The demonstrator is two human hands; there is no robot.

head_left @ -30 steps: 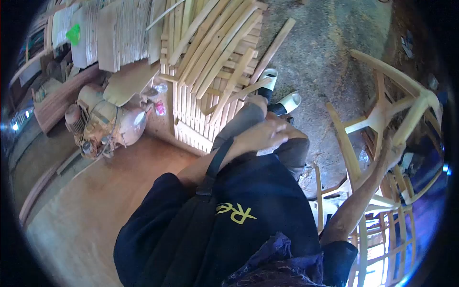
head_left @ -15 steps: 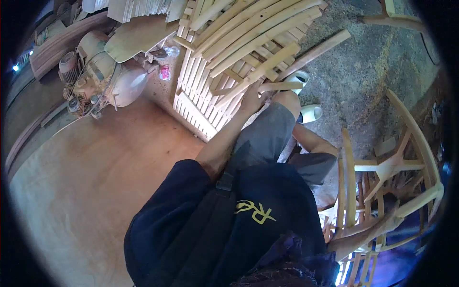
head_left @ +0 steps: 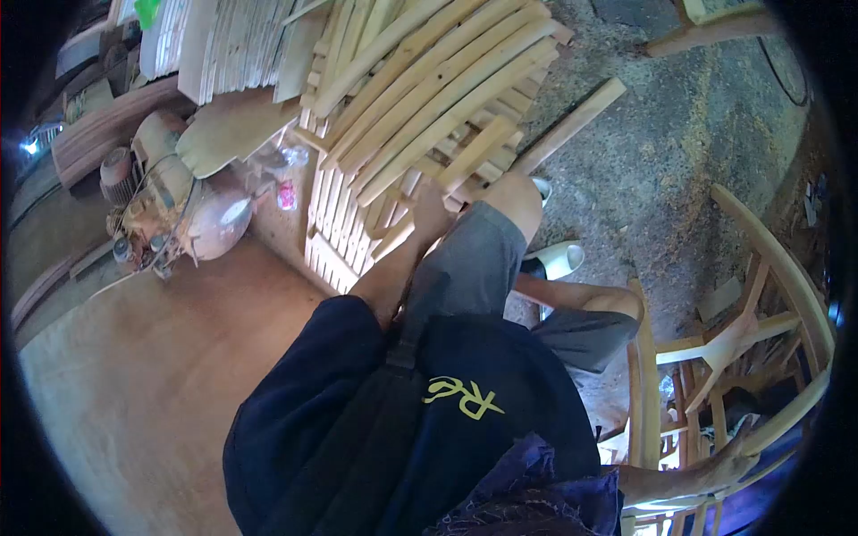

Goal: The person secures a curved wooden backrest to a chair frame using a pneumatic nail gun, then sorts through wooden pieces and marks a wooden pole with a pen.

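Note:
My left hand (head_left: 434, 211) reaches over my left thigh to a stack of pale wooden pieces. Its fingers are partly hidden and appear closed around a curved wooden piece (head_left: 394, 235), whose end shows left of the hand. Just beyond the knuckles, a flat wooden piece (head_left: 483, 152) slants across the pile. Long curved wooden slats (head_left: 442, 98) lie side by side above, over rows of straight slats (head_left: 332, 219). Nothing of my right hand shows.
Plywood (head_left: 170, 357) covers the left side. An air compressor (head_left: 210, 219) stands behind it. Wooden chair frames (head_left: 778, 241) are at the right, with a long wooden bar (head_left: 572, 125) on the concrete floor. A white shoe (head_left: 561, 260) is beside my leg.
My left hand has shifted left and slightly down in view. A short wooden piece that stuck out past my knee no longer shows. The whole view has moved a little.

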